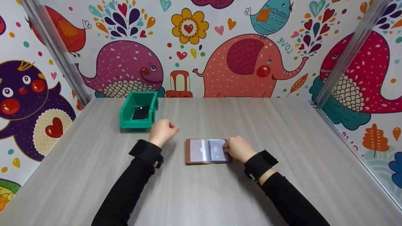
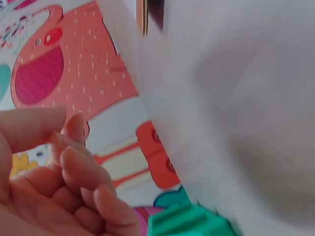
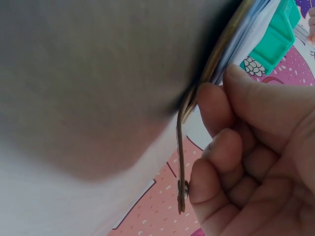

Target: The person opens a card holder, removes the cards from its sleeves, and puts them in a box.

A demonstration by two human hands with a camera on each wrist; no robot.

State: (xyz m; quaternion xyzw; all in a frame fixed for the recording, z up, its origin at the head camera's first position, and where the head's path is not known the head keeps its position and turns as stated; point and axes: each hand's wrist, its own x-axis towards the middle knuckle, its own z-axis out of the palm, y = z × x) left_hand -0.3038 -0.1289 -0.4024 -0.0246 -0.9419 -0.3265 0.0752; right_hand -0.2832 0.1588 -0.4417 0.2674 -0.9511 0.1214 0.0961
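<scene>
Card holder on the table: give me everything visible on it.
The card holder lies open on the grey table, nearer the wearer than the green bin and to its right. Its brown cover looks like leather; clear, plastic-looking sleeves line both halves, the right one with faint pale marks. The right wrist view shows a thin strap with a metal-looking snap. The right hand pinches its right side.

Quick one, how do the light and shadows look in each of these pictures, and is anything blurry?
Head view: fairly even light, soft shadows on the table, a pale sheen on the open card holder; left wrist view: a soft-edged shadow on washed-out tabletop; right wrist view: a broad, blurry-edged shadow across the tabletop, while the fingers look fairly sharp.
</scene>
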